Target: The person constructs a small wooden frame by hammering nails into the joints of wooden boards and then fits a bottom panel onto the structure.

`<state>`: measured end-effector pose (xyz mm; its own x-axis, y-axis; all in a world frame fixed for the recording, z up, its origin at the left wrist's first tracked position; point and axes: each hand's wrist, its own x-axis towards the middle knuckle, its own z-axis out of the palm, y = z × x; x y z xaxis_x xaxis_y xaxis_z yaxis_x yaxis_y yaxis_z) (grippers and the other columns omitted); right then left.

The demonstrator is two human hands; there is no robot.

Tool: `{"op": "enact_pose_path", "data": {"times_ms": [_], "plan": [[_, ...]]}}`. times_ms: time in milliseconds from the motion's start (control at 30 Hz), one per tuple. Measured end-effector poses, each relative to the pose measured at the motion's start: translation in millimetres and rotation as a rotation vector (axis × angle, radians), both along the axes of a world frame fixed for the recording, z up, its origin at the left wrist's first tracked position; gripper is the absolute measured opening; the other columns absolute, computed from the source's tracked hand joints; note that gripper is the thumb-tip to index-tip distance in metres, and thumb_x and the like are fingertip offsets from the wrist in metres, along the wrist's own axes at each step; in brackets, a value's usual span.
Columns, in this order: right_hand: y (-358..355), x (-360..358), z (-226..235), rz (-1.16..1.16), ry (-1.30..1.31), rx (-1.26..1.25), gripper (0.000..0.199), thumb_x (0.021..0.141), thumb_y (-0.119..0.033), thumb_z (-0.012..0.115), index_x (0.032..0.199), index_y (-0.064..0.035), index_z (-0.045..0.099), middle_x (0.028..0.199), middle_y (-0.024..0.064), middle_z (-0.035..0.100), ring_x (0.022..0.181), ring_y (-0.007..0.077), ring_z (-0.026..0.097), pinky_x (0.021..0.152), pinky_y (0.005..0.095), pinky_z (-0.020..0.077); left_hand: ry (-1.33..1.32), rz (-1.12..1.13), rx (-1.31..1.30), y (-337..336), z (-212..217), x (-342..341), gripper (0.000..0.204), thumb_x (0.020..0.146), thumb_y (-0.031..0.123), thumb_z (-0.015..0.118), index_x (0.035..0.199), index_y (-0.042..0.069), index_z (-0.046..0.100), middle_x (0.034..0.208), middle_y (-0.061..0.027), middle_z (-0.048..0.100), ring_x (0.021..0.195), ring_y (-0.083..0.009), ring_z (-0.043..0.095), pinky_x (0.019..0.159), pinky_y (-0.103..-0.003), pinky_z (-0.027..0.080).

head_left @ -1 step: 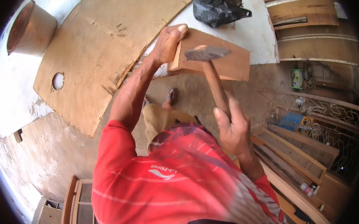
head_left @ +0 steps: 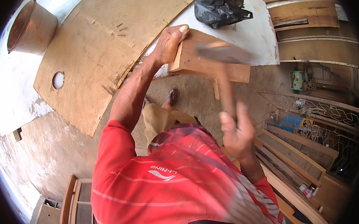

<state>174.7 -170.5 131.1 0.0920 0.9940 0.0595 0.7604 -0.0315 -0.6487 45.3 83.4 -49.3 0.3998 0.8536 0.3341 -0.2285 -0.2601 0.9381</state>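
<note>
A reddish-brown wooden box-like piece (head_left: 189,61) rests at the near edge of the white tabletop (head_left: 263,46). My left hand (head_left: 171,43) grips its far left corner, the thumb lying over the top edge. My right hand (head_left: 239,131) is closed round the wooden handle of a hammer (head_left: 226,83). The hammer's dark metal head is smeared by motion over the right half of the piece, and whether it touches the wood I cannot tell. A small dark spot, perhaps a nail head, shows on the top face.
A thin plywood sheet (head_left: 91,55) with a round hole covers the table's left side. A rusty bucket (head_left: 33,28) stands at the far left, a black plastic bag (head_left: 222,6) beyond the piece. Boards (head_left: 304,14) and wooden frames (head_left: 291,155) crowd the right side.
The hammer and my right hand have shifted to the right, and the head is more blurred. A narrow wood strip below the piece has come into sight. My left hand keeps its hold.
</note>
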Motion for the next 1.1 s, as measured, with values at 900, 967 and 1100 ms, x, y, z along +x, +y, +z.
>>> {"op": "enact_pose_path", "data": {"times_ms": [900, 967, 1100], "plan": [[-7, 16, -20, -0.082, 0.325, 0.362, 0.049, 0.105, -0.058, 0.053, 0.102, -0.0089, 0.055, 0.068, 0.0012, 0.056, 0.056, 0.0153, 0.054, 0.048, 0.0314, 0.0418, -0.026, -0.022, 0.002, -4, 6, 7, 0.049, 0.108, 0.044, 0.038, 0.076, 0.007, 0.039, 0.070, -0.0005, 0.037, 0.069, -0.0127, 0.035, 0.064, -0.035, 0.036], [1, 15, -52, -0.001, -0.215, -0.065, 0.052, 0.103, -0.058, 0.057, 0.106, -0.0064, 0.055, 0.067, 0.0009, 0.053, 0.058, 0.0152, 0.055, 0.046, 0.0313, 0.0402, -0.010, -0.012, 0.003, -8, 1, 6, 0.049, 0.108, 0.045, 0.038, 0.075, 0.007, 0.040, 0.069, -0.0007, 0.037, 0.068, -0.0132, 0.036, 0.065, -0.035, 0.037], [-8, 3, 3, -0.079, 0.231, 0.217, 0.044, 0.106, -0.045, 0.054, 0.115, -0.0017, 0.052, 0.076, 0.0027, 0.053, 0.059, 0.0140, 0.051, 0.048, 0.0307, 0.0416, -0.030, 0.029, 0.042, -1, 10, 2, 0.050, 0.108, 0.044, 0.038, 0.076, 0.006, 0.041, 0.067, -0.0019, 0.039, 0.067, -0.0155, 0.036, 0.065, -0.037, 0.038]]}}
